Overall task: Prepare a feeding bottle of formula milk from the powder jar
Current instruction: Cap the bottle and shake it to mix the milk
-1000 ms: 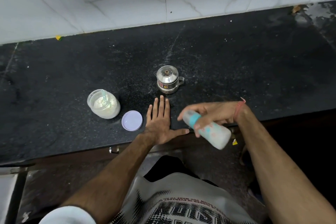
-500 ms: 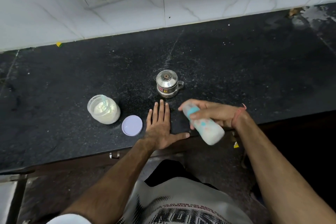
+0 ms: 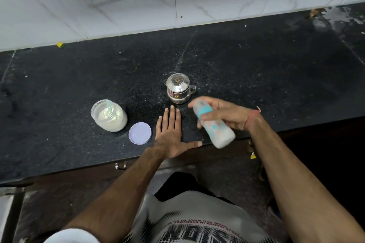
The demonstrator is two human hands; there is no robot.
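Broadly, the black counter (image 3: 256,61) fills the view from the white tiled wall down to its near edge, where the person stands. Over that near edge the right hand (image 3: 227,114) is clamped round the feeding bottle (image 3: 214,126), fingers wrapped over its teal collar, the bottle tilted with its teat toward the back of the counter and its milky base out past the edge. Against the two earlier views, the bottle has swung from nearly flat on its side to more upright and nearer the steel kettle (image 3: 178,90), while the liquid inside looks evenly white; I take this as shaking to dissolve the powder, so the mixing step seems well along. The left hand (image 3: 171,134) lies flat and empty on the counter near the edge, fingers spread, in the same spot as before. Left of it sits the powder jar (image 3: 109,115), open, with a scoop or spoon apparently resting inside, and its pale lid (image 3: 140,133) lies between jar and left hand. What remains, by my judgement, is closing the jar.
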